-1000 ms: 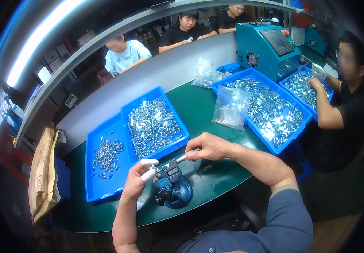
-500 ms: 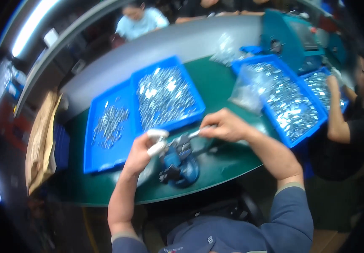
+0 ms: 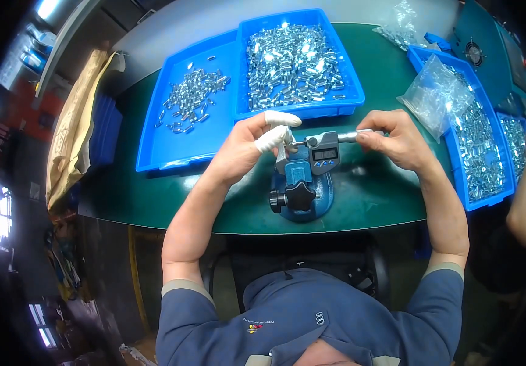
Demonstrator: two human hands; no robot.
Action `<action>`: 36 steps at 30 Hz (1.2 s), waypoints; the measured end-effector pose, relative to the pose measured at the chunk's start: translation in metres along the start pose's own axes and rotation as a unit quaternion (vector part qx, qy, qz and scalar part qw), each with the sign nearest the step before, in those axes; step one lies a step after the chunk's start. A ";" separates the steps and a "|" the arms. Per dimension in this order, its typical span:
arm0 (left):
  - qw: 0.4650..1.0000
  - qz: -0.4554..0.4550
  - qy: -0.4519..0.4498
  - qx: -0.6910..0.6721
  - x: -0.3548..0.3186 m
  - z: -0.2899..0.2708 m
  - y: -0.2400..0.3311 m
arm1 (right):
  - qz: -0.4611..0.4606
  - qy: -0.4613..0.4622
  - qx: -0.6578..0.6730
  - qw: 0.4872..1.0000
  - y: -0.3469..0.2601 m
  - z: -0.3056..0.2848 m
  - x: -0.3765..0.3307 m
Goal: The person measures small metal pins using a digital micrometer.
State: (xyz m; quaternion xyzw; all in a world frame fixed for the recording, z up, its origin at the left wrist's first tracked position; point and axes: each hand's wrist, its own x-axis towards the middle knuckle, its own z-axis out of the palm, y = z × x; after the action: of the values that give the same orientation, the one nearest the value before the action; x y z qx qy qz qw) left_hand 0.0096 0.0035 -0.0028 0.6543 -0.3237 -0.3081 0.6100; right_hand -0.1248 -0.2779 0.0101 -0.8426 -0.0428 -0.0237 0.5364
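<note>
A digital micrometer (image 3: 324, 145) with a small screen sits clamped in a blue stand (image 3: 323, 198) with black knobs, near the table's front edge. My right hand (image 3: 400, 139) grips the thimble at the micrometer's right end between thumb and fingers. On the other side, my left hand (image 3: 238, 152), with white finger cots on thumb and forefinger, is closed at the measuring jaws. What those fingertips hold is mostly hidden by them. Behind the left hand, a blue tray (image 3: 147, 137) holds a loose heap of small metal cylinders (image 3: 196, 91).
A second blue tray (image 3: 351, 100), full of similar metal cylinders, overlaps the first. At right stand a clear plastic bag (image 3: 427, 91), another filled blue tray (image 3: 494, 198) and a co-worker's arm (image 3: 524, 189). Brown cardboard (image 3: 77, 122) stands at the left.
The view has tilted down and steadied, so trays and hands appear higher up. Both hands stay at the micrometer, the right on its thimble and the left at its jaws.
</note>
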 end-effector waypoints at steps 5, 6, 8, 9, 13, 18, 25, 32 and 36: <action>1.000 0.011 -0.002 0.003 0.001 0.001 -0.001 | 0.002 -0.001 -0.014 1.000 0.000 0.000 -0.002; 1.000 0.004 0.003 -0.001 0.001 0.000 -0.001 | 0.001 -0.002 -0.017 1.000 0.001 0.000 -0.002; 1.000 -0.002 0.007 -0.005 0.001 0.000 0.000 | 0.000 -0.003 -0.014 1.000 0.001 0.000 -0.001; 1.000 -0.003 0.010 -0.007 0.001 -0.001 -0.001 | -0.001 -0.003 -0.011 1.000 0.001 0.000 -0.001; 1.000 0.005 0.008 -0.001 0.004 -0.001 -0.001 | -0.004 -0.002 -0.013 1.000 0.000 -0.002 -0.001; 1.000 -0.017 0.018 0.005 0.002 0.003 0.005 | -0.011 -0.002 -0.010 1.000 -0.001 -0.001 0.000; 1.000 -0.010 0.013 0.008 0.002 0.004 0.007 | 0.008 -0.014 0.017 1.000 0.004 -0.001 -0.001; 1.000 0.002 0.026 0.017 -0.001 0.005 0.007 | 0.006 -0.007 -0.004 1.000 0.000 0.002 0.000; 1.000 0.007 0.023 0.013 0.002 0.006 0.007 | -0.007 0.000 0.005 1.000 0.001 0.000 -0.001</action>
State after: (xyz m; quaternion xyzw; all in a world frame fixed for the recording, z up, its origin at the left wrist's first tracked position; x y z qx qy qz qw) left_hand 0.0057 -0.0015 0.0042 0.6667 -0.3185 -0.2844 0.6109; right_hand -0.1257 -0.2780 0.0089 -0.8394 -0.0488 -0.0271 0.5406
